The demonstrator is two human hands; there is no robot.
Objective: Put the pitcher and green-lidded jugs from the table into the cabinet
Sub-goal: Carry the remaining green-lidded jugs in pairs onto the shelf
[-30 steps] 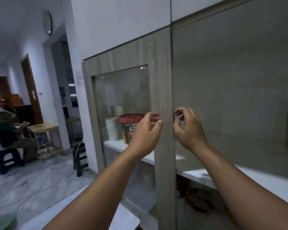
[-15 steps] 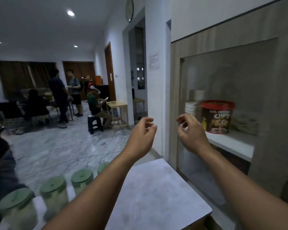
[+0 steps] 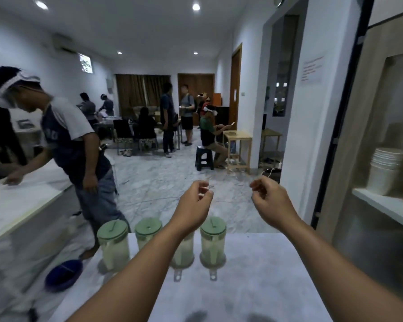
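Our view has swung further away from the cabinet (image 3: 368,140) since half a second ago: its glass door, which then filled the right half of the picture, is now pushed to the right of our right hand (image 3: 271,202), and the red-lidded tub on its shelf is all but out of sight. Both hands stay raised in the air with fingers loosely curled, and neither has hold of anything. Our left hand (image 3: 193,206) hangs just beside the right, apart from it.

The green-lidded jugs (image 3: 113,245) (earlier glimpsed low at the left, three or four of them) now stand in a full row of four on the pale table (image 3: 254,280), below and just beyond our hands. Our left forearm crosses in front of the third jug; the fourth (image 3: 213,244) sits below the gap between our wrists. A stack of white cups (image 3: 386,168) shows on the cabinet shelf, right of the right hand. A person in a grey-sleeved shirt (image 3: 70,135) now leans over a counter, well to the left.
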